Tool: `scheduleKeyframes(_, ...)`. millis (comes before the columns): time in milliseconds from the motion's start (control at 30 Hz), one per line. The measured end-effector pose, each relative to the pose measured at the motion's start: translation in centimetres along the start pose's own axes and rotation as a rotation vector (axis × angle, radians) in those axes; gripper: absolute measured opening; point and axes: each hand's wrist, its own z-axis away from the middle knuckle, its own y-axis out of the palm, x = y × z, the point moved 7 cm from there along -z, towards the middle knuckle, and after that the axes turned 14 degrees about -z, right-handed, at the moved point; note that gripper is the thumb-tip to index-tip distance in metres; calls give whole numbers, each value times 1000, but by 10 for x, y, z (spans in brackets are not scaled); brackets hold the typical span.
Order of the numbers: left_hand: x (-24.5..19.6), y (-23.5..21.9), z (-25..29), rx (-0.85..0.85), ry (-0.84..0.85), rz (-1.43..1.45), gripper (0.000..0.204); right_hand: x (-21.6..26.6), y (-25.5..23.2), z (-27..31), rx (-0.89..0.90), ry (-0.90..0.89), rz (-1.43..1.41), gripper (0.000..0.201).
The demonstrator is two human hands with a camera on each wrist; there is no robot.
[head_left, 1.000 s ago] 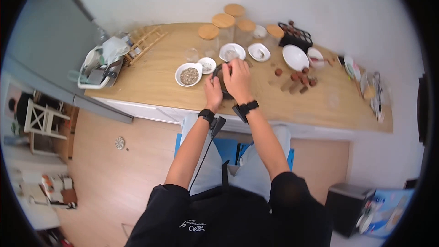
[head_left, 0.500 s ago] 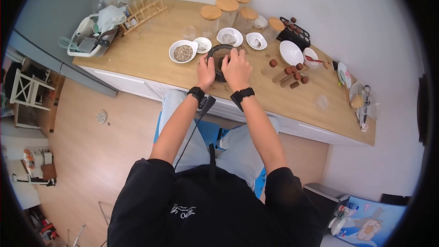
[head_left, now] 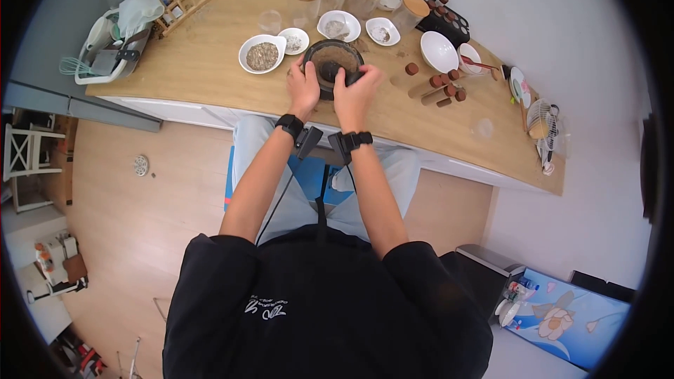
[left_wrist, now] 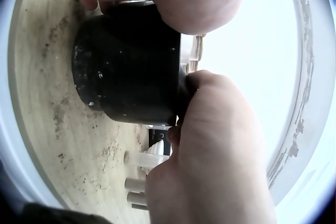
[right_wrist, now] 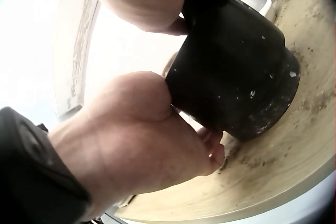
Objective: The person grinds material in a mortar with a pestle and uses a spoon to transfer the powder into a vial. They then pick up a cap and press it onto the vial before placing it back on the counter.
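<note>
A black mortar (head_left: 326,93) stands at the counter's front edge, brown powder coating its inner wall and a dark round shape in its middle. My left hand (head_left: 304,89) grips its left side, fingers along the outer wall. On the right, my right hand (head_left: 357,92) holds the rim, its thumb reaching in over the mouth. Both wrist views show the mortar's dark outer wall (left_wrist: 131,66) between the two hands, with pale specks near its base. Just left of it sits a white bowl of brown grainy material (head_left: 262,57).
Small white dishes (head_left: 339,26) and wooden-lidded jars (head_left: 306,5) stand behind the mortar. To the right are several corked tubes (head_left: 435,91), a white bowl (head_left: 439,52) and a black rack (head_left: 446,26). Far left stands a dish basket (head_left: 112,70). Brown crumbs (left_wrist: 60,113) dot the counter.
My right hand has moved from over the mortar's mouth to its right rim, uncovering more of the powder inside. My left hand stays on the left side. The head view has shifted.
</note>
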Motion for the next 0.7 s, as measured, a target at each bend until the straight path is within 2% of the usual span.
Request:
scheduleKeyframes(67, -3, -1, -2, 9, 14, 5, 46, 6, -8, 7, -64, -19, -61, 43)
scheduleKeyframes(133, -8, -3, 1, 26, 27, 7, 45, 7, -11, 16, -66, 39, -109, 46)
scheduleKeyframes(233, -16, -7, 3, 23, 26, 65, 41, 12, -9, 27, 52, 29, -171, 51)
scheduleKeyframes(367, -11, -5, 4, 38, 33, 57, 41, 15, -13, 26, 77, 25, -177, 57)
scheduleKeyframes(500, -11, -3, 4, 50, 13, 125, 41, 8, -9, 22, -10, 35, -285, 55)
scheduleKeyframes(567, -10, -4, -2, 54, 14, 96, 42, 18, -1, 10, 17, -151, -212, 53)
scheduleKeyframes(667, -15, -5, 9, 103, -65, 189, 44, 16, 12, -22, 107, -204, -329, 53)
scheduleKeyframes(700, -26, -19, 5, -66, 46, 35, 44, 17, 11, -31, 94, -197, -332, 53)
